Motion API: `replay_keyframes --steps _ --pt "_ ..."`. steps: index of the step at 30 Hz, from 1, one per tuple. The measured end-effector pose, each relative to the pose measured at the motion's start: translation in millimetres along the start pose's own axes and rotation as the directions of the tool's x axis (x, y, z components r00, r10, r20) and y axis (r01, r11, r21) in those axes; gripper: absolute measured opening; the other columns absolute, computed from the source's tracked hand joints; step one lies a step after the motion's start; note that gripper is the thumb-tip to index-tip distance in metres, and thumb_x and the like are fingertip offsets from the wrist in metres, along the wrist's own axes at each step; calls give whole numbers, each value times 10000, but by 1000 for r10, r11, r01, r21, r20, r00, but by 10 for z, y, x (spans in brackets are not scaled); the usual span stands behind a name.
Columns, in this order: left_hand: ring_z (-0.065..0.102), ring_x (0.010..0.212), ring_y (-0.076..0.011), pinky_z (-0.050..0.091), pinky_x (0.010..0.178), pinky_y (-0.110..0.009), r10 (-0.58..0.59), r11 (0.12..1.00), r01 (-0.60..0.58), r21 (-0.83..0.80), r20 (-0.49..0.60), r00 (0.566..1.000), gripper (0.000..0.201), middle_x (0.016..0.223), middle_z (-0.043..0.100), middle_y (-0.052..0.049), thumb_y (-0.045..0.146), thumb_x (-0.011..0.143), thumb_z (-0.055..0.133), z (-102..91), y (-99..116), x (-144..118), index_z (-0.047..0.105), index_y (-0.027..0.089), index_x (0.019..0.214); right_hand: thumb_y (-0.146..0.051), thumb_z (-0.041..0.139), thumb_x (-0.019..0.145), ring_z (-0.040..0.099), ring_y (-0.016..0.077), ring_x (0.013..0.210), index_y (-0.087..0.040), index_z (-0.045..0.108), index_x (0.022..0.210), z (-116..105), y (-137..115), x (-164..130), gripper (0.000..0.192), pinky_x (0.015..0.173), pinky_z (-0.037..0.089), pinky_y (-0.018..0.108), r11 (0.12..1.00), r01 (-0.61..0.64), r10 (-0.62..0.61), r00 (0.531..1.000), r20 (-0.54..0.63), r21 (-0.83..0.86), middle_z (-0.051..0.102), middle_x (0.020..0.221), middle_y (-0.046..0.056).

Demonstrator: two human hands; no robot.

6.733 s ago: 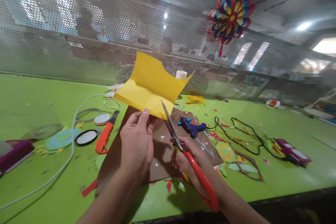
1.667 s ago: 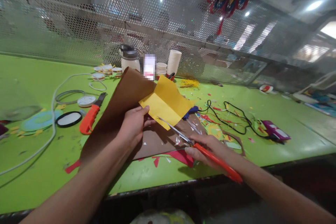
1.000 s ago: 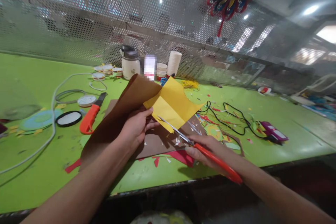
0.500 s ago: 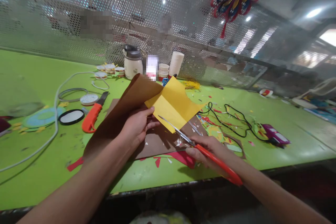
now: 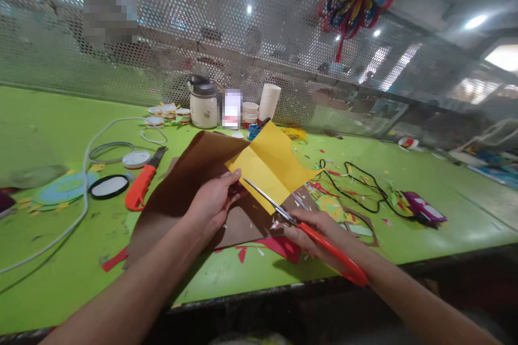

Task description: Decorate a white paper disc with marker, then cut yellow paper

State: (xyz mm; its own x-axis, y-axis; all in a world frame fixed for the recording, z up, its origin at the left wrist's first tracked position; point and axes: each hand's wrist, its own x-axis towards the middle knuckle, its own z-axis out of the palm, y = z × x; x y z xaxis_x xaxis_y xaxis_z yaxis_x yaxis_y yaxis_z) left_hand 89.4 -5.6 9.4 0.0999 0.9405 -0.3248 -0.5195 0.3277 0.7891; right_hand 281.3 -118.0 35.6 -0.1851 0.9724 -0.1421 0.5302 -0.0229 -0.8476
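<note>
My left hand (image 5: pixel 214 197) pinches the left edge of a creased yellow sheet of paper (image 5: pixel 269 159), close to the tip of the scissors. In my right hand (image 5: pixel 309 229) are scissors with red handles (image 5: pixel 332 250). Their blades are parted at the sheet's lower edge, one lying along its near side and the other partly hidden beneath. Under both hands lies a large brown sheet (image 5: pixel 174 194), its left part curling up behind my left hand. Whether my left fingers also touch the brown sheet, I cannot tell.
An orange-handled knife (image 5: pixel 140 186) lies left, near a white cable (image 5: pixel 86 172). Behind stand a jug (image 5: pixel 203 109), a lit phone (image 5: pixel 232 109) and stacked paper cups (image 5: pixel 270 103). Paper scraps, a black cord (image 5: pixel 364 183) and a purple device (image 5: pixel 424 209) lie right.
The raised curl of the brown sheet has sunk a little. My left fingers sit slightly nearer the scissor tip. The scissors stay at the yellow paper's edge, and the view has shifted slightly.
</note>
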Motion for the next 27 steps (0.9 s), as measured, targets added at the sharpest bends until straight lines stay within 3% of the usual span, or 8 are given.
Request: replay_keyframes --steps 5,10,21,27 --pt "655 583 -134 578 551 -235 -13 1000 13 12 10 1000 120 736 724 -90 90 843 619 1 32 -7 724 84 785 -543 662 846 410 88 499 -128 720 998 6 -35 -19 445 499 368 233 1000 4 -4 1000 -16 13 505 628 -25" --pt "629 523 -120 546 506 -204 40 999 -40 13 -54 998 147 613 680 -52 75 819 601 -8 85 0 679 103 697 -508 675 841 426 87 514 -137 708 929 -2 -46 -23 383 480 351 224 999 37 -37 999 -12 -16 526 672 -11" --pt "630 558 -112 561 520 -213 88 996 -89 -15 -77 993 103 727 708 -43 23 762 636 7 28 -7 672 118 780 -580 633 846 408 99 524 -141 712 1004 18 101 51 473 473 305 231 996 56 -58 998 -32 -62 510 645 -8" --pt "631 579 -122 574 537 -229 94 994 -96 -43 -46 995 100 714 696 -33 31 759 644 5 29 -10 670 128 769 -610 622 841 413 96 522 -136 703 987 56 96 67 503 485 339 240 997 71 -70 997 -41 17 507 674 -9"
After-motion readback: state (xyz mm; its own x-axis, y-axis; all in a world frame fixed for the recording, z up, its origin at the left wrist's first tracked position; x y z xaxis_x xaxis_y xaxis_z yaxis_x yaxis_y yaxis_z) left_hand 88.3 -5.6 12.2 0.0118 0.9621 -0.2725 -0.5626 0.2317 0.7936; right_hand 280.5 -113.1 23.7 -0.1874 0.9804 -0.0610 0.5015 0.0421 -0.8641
